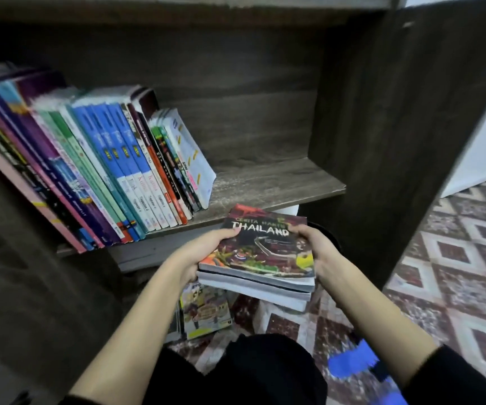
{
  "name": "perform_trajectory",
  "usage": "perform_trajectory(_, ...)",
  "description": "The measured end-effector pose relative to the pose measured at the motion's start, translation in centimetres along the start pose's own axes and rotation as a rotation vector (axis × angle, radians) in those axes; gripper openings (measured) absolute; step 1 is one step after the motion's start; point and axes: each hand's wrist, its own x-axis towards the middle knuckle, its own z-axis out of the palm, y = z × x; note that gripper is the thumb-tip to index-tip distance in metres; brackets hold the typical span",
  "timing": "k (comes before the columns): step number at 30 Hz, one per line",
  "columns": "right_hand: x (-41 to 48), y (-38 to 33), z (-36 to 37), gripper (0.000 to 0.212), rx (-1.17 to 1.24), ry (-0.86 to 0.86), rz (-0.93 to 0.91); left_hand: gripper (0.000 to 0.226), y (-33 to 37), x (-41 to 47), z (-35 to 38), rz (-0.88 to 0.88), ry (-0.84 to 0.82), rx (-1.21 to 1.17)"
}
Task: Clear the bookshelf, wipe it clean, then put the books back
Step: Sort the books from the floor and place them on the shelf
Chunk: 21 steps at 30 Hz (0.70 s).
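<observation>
Blue thing (353, 361) blurred (unidentifiable), book stack (256, 258) lower covers hidden

Only the top cover of the stack of books (253, 290) showed. The ones underneath were just page edges, so their titles couldn't be read. The fingers of the left hand (203, 252) and right hand (315, 247) went under it out of sight. The row of books (90, 171) on the shelf (279, 182) ran off the left edge, with most spine text too smeared to read. The blue thing (355, 358) bottom right was pure blur, couldn't tell what it was. The comics (206, 314) on the floor were half covered by the stack.
</observation>
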Motion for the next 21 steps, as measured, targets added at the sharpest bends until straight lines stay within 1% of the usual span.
perform_trajectory(1,-0.1,-0.8,-0.1,0.022,-0.006,0.003,-0.011,0.061,0.5,0.2,0.5,0.009,0.015,0.0)
perform_trajectory(3,-0.3,-2.3,0.0,0.022,-0.03,0.003,-0.028,0.065,1.3,0.8,1.3,0.06,0.074,-0.067)
perform_trajectory(6,0.0,-4.6,-0.4,0.02,-0.122,-0.009,-0.041,0.07,2.9,3.1,2.9,0.104,0.141,-0.257)
perform_trajectory(7,-0.1,-5.0,-0.5,0.019,-0.176,-0.014,-0.035,0.068,3.3,3.8,3.2,0.112,0.193,-0.33)
perform_trajectory(9,0.7,-5.4,-1.2,0.018,-0.326,0.01,-0.051,0.068,4.6,5.2,4.0,0.098,0.26,-0.431)
perform_trajectory(11,1.6,-5.1,-1.2,0.021,-0.378,0.04,-0.085,0.067,4.8,6.8,4.1,0.065,0.298,-0.49)
perform_trajectory(13,2.9,-5.0,-1.3,0.021,-0.314,0.065,-0.135,0.063,4.8,8.3,4.2,0.052,0.3,-0.534)
perform_trajectory(16,5.3,-5.2,-1.8,0.018,-0.258,0.086,-0.179,0.061,4.6,11.2,4.2,0.036,0.235,-0.558)
perform_trajectory(18,6.4,-4.8,-2.3,0.018,-0.25,0.09,-0.192,0.048,4.4,11.7,4.5,0.048,0.223,-0.553)
perform_trajectory(21,7.5,-4.4,-2.4,0.017,-0.241,0.105,-0.196,0.041,4.0,12.0,4.7,0.03,0.223,-0.581)
